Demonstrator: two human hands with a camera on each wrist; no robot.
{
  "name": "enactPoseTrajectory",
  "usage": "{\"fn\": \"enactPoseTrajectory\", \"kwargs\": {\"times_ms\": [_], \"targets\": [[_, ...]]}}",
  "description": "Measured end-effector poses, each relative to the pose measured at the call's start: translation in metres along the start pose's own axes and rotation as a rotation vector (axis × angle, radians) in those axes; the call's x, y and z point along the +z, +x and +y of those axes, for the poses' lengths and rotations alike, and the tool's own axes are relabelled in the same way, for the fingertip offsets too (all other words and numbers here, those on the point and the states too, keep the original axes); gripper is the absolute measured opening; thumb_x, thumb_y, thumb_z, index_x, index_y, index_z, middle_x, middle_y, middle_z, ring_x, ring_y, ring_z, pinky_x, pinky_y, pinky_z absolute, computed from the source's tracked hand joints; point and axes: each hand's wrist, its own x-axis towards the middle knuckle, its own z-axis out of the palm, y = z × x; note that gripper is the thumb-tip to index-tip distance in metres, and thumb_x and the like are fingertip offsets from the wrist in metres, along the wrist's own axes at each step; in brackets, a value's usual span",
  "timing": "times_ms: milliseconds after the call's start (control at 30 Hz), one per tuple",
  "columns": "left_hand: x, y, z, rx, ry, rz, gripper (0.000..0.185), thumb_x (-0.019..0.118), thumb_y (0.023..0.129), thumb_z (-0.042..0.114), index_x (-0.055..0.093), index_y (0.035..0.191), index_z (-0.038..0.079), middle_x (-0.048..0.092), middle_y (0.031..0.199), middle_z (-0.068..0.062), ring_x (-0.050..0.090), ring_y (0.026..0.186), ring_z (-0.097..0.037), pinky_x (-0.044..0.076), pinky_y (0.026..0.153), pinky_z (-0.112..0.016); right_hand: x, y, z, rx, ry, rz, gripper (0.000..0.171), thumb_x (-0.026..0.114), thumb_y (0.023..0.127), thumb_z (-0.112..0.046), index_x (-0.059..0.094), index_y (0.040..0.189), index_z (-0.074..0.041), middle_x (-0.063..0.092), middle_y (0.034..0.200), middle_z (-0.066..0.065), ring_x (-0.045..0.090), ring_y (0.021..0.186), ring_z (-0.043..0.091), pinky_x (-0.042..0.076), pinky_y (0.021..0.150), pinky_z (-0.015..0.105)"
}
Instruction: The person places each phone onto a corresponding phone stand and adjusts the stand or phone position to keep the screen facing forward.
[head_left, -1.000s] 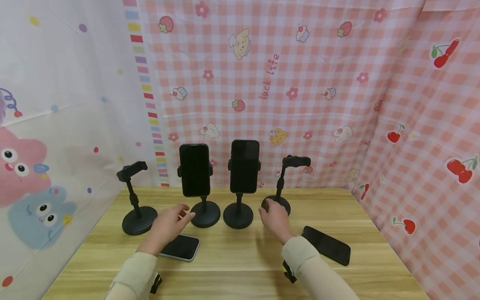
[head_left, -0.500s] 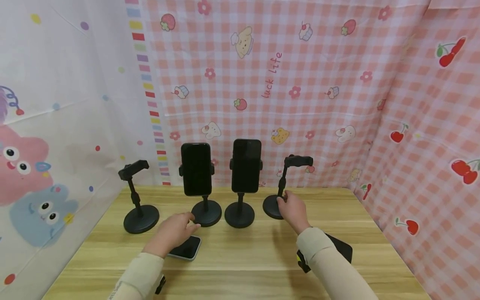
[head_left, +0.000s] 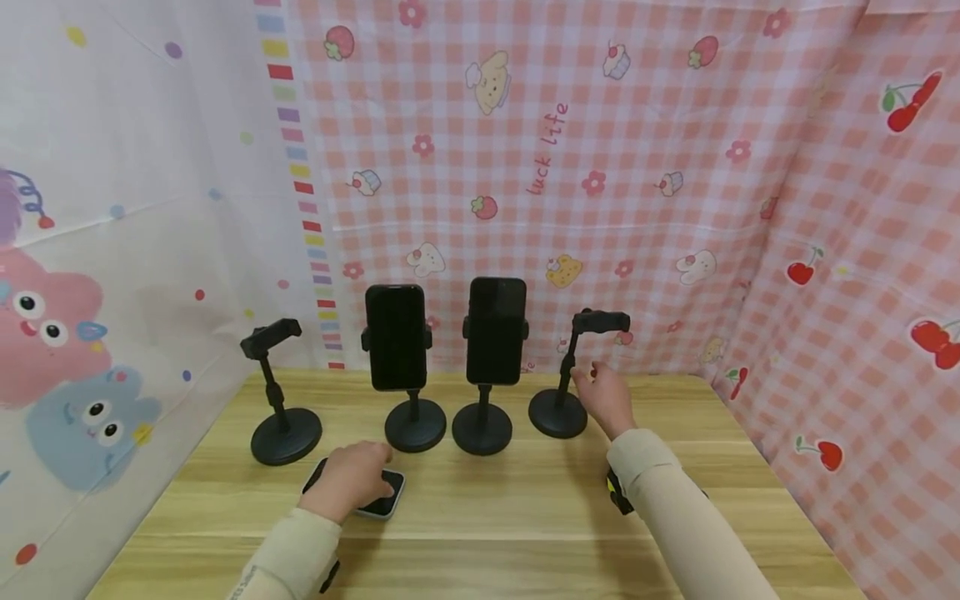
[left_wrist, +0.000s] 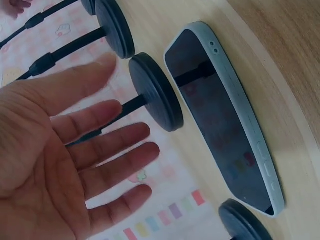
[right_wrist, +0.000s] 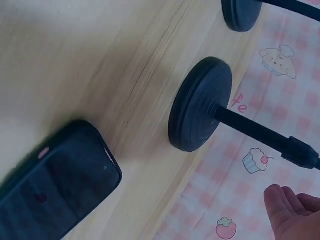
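My left hand (head_left: 348, 479) hovers over a smartphone in a pale case (head_left: 384, 503), hiding much of it in the head view. In the left wrist view its fingers are spread beside the pale-cased phone (left_wrist: 220, 130), holding nothing. My right hand (head_left: 606, 402) is at the pole of the rightmost black phone stand (head_left: 558, 421), whose clamp holds no phone. Relaxed and apart from that pole, the right fingers (right_wrist: 276, 200) show in the right wrist view. A black smartphone (right_wrist: 60, 182) lies on the table there; my right forearm covers nearly all of it in the head view.
Two middle stands hold upright black phones, one on the left (head_left: 397, 337) and one on the right (head_left: 497, 332). An unloaded phone stand (head_left: 285, 435) stands at the far left. Behind the wooden table (head_left: 480, 542) hangs a pink checked cloth (head_left: 480, 150).
My right hand has moved right and up along the rightmost stand, from its base to beside its pole. My left hand has come down over the pale-cased phone.
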Motion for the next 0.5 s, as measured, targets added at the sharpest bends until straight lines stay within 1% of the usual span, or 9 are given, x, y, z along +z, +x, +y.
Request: {"fn": "enactPoseTrajectory", "kwargs": {"times_ms": [100, 233, 333, 500], "targets": [[0.001, -0.002, 0.004, 0.009, 0.043, 0.007, 0.038, 0.087, 0.074, 0.015, 0.070, 0.107, 0.004, 0.069, 0.101, -0.011, 0.065, 0.094, -0.034, 0.048, 0.083, -0.057, 0.000, 0.005, 0.002, 0.000, 0.001, -0.004, 0.061, 0.052, 0.102, -0.031, 0.042, 0.140, 0.015, 0.054, 0.132, 0.034, 0.053, 0.119, 0.048, 0.042, 0.099, 0.056], [0.000, -0.003, 0.008, 0.021, 0.059, 0.017, 0.034, 0.087, 0.072, 0.010, 0.069, 0.100, 0.005, 0.069, 0.097, -0.011, 0.065, 0.090, -0.035, 0.048, 0.081, -0.058, 0.001, 0.012, 0.004, -0.010, 0.016, -0.017, 0.064, 0.052, 0.102, -0.034, 0.039, 0.143, 0.014, 0.053, 0.134, 0.034, 0.054, 0.119, 0.047, 0.042, 0.100, 0.056], [0.001, -0.003, 0.010, 0.029, 0.056, 0.019, 0.033, 0.087, 0.071, 0.009, 0.069, 0.099, 0.005, 0.069, 0.096, -0.011, 0.065, 0.089, -0.035, 0.048, 0.079, -0.058, 0.000, 0.020, 0.004, -0.003, 0.066, -0.046, 0.067, 0.051, 0.102, -0.037, 0.034, 0.149, 0.008, 0.049, 0.140, 0.031, 0.051, 0.125, 0.044, 0.040, 0.103, 0.055], [0.003, -0.004, 0.011, 0.025, 0.055, 0.018, 0.033, 0.086, 0.072, 0.010, 0.069, 0.099, 0.004, 0.068, 0.096, -0.011, 0.065, 0.088, -0.036, 0.049, 0.080, -0.057, 0.000, 0.033, 0.000, -0.003, 0.162, -0.088, 0.069, 0.050, 0.103, -0.038, 0.027, 0.154, 0.001, 0.041, 0.149, 0.027, 0.043, 0.135, 0.041, 0.038, 0.106, 0.053]]}}
